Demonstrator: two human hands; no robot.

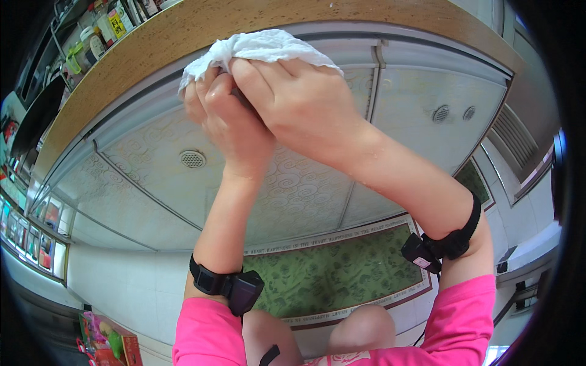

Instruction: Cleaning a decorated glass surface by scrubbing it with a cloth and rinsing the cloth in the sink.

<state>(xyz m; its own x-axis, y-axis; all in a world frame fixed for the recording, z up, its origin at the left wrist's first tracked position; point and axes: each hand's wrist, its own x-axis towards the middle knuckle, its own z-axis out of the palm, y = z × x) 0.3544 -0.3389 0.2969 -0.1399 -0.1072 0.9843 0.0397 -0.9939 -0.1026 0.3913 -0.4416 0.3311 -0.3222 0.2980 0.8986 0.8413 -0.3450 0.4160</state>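
Observation:
A crumpled white cloth (274, 45) is bunched between my two hands, in front of the edge of the brown countertop (348, 11). My left hand (229, 110) grips its left part, fingers curled inward. Pressed close against it, my right hand (306, 96) has its fingers closed over the cloth's middle and right part. Both palms and part of the cloth are hidden behind the hands. Small water drops show on my right wrist. Each forearm carries a black strap with a small black device, one on the left (245, 290) and one on the right (421, 254).
White patterned cabinet doors (302, 183) with round vents stand below the counter. Bottles (94, 41) and a dark pan (39, 119) are at the upper left. A green mat (339, 270) lies on the tiled floor; a red box (130, 350) with contents sits at the lower left.

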